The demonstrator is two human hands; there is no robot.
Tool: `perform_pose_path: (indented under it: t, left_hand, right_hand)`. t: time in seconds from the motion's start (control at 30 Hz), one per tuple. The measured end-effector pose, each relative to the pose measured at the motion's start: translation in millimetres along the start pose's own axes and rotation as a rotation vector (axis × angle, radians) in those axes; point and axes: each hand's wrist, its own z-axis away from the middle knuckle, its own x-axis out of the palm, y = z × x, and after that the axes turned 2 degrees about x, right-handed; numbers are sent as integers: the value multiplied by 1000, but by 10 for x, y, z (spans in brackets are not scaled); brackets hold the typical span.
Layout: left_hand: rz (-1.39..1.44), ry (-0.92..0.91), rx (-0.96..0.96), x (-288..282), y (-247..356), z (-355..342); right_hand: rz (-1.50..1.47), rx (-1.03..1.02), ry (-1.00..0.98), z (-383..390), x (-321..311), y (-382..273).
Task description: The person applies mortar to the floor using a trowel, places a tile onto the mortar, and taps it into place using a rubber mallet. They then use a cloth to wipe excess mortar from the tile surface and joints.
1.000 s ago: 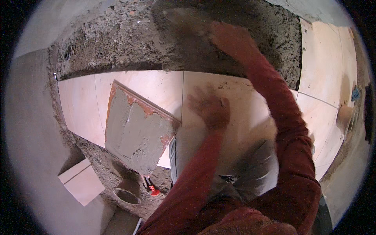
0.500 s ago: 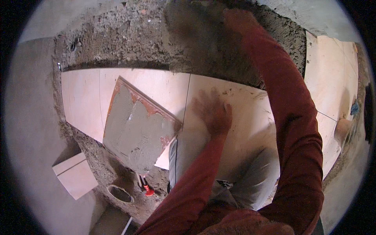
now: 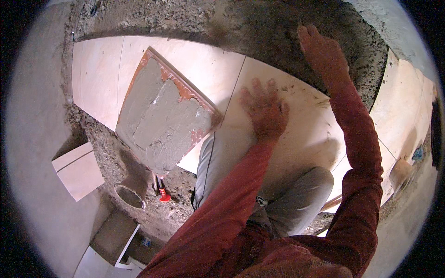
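My left hand (image 3: 267, 111) lies with fingers spread on a laid cream floor tile (image 3: 296, 125), holding nothing. Out over the dark mortar bed (image 3: 278, 51) reaches my right hand (image 3: 324, 55), its fingers curled closed; what they hold, if anything, is hidden. A reddish-backed tile (image 3: 162, 111) coated with grey mortar sits to the left of my left hand, face down and turned at an angle across the laid tiles. Its near corner sticks out past the tile edge.
Several laid cream tiles (image 3: 97, 78) form a row, with rough gravelly ground (image 3: 157, 18) beyond. Nearer left are a red-ended tool (image 3: 164, 194), a round pipe opening (image 3: 130, 196) and a cream box-like block (image 3: 79, 171). A blue scrap (image 3: 418, 153) lies at far right.
The view has shifted, so the tiles sit higher in the picture. My right hand has drawn nearer over the mortar bed, its elbow more bent. My left hand stays on the tile.
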Motion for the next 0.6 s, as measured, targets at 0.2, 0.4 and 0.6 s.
perform_pose_path:
  t: [0.2,0.4,0.6]
  left_hand:
    - [-1,30,27,45,43,-25]
    - [123,-28,3,244,19,4]
    - [-85,-20,39,110,26,13]
  right_hand:
    - [-33,187,45,-15,-435,-318]
    - [-324,-8,-166,175,-562,-1091]
    - [-40,182,-55,123,4,-162]
